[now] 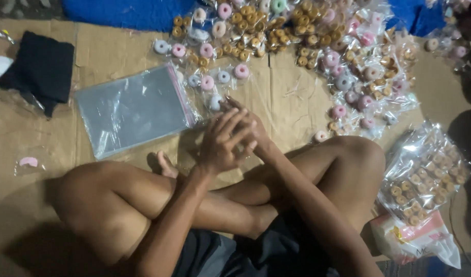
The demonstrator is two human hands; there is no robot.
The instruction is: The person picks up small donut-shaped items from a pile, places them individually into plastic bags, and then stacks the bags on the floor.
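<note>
Flattened cardboard (292,97) covers the floor as the work surface, with a blue cloth (123,11) along the top edge and a black cloth (41,66) off to one side. Lighting is dim, so it's probably an indoor floor spot, hard to say more.

Only the head view to go on. The person sits cross-legged, both hands together just above the knees. The left hand (220,141) lies over the right hand (253,131), fingers spread and loosely overlapping; can't tell whether anything small is pinched between them, nothing visible there. A stack of clear zip bags (130,107) lies just beside the hands, and the heap of small bagged ring-shaped sweets (317,46), tan, pink and pale blue, sits farther out.

Risk-wise: the loose packets are slippery plastic scattered near the knee, so a shifting leg could probably scatter or crush a few. One stray packet (321,136) sits right by the knee. The filled big bag (425,174) leans near the other leg and could tip.
</note>
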